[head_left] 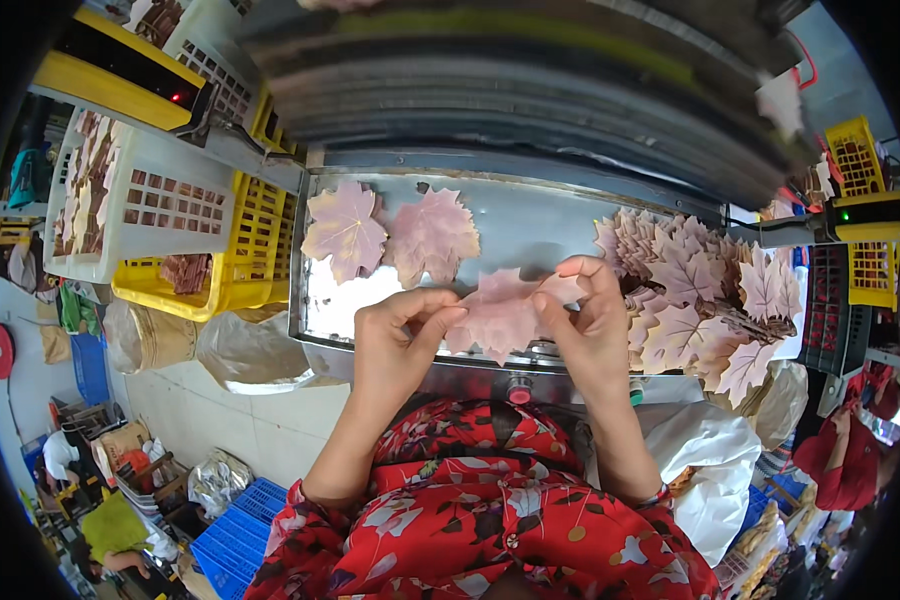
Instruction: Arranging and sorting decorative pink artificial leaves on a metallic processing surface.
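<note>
Between my two hands is a pink fabric maple leaf (500,318), raised over the near edge of a metal press bed (545,215). My left hand (402,332) pinches its left side between thumb and fingers. My right hand (592,318) pinches its right side, and that edge looks lifted or folded. Beyond my left hand, two leaf shapes lie on the bed: a pink and cream leaf (344,232) and a pink leaf (434,236). Right of my right hand is a heaped pile of leaves (685,280), some on brown stems.
Over the bed's far side hangs a large dark press head (530,85), blurred. At left stand a white basket of leaves (130,230) and a yellow crate (255,245). Push buttons (519,390) line the bed's front. White sacking (705,460) lies at the right.
</note>
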A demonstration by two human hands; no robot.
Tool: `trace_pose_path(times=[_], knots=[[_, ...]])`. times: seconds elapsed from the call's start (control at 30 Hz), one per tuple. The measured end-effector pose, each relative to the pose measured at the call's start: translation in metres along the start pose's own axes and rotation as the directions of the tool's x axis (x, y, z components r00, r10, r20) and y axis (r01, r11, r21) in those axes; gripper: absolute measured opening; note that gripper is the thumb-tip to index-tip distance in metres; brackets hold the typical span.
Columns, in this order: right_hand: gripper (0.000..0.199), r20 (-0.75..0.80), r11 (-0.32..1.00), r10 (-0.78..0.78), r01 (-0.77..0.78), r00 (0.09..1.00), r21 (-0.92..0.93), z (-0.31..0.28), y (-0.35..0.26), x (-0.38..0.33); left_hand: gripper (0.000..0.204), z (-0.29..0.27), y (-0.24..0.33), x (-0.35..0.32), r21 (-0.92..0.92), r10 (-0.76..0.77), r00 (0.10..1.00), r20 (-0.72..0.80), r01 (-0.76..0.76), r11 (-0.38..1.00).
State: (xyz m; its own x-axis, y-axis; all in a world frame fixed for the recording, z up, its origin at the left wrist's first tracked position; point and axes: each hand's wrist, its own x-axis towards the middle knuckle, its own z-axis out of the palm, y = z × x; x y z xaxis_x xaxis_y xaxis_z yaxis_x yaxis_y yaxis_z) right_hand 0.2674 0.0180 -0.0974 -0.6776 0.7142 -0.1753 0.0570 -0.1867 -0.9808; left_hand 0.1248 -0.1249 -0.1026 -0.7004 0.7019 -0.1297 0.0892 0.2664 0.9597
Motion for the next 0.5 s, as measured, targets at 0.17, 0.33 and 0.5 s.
trace_pose_path(times=[0.17, 0.33, 0.5], knots=[[0.031, -0.116, 0.994, -0.037, 0.025, 0.993, -0.108, -0.004, -0.011, 0.008, 0.01, 0.001, 0.0, 0.002, 0.044, -0.044, 0.999, -0.028, 0.045, 0.998], [0.032, -0.133, 0.994, -0.01, -0.005, 0.991, -0.11, -0.007, -0.009, 0.009, 0.021, 0.004, -0.007, 0.002, 0.346, 0.136, 0.991, -0.012, -0.123, 0.93], [0.033, -0.118, 0.984, -0.043, 0.021, 0.992, -0.176, -0.017, -0.007, 0.009, 0.039, -0.004, 0.032, 0.005, 0.48, 0.442, 0.897, -0.035, -0.373, 0.794]])
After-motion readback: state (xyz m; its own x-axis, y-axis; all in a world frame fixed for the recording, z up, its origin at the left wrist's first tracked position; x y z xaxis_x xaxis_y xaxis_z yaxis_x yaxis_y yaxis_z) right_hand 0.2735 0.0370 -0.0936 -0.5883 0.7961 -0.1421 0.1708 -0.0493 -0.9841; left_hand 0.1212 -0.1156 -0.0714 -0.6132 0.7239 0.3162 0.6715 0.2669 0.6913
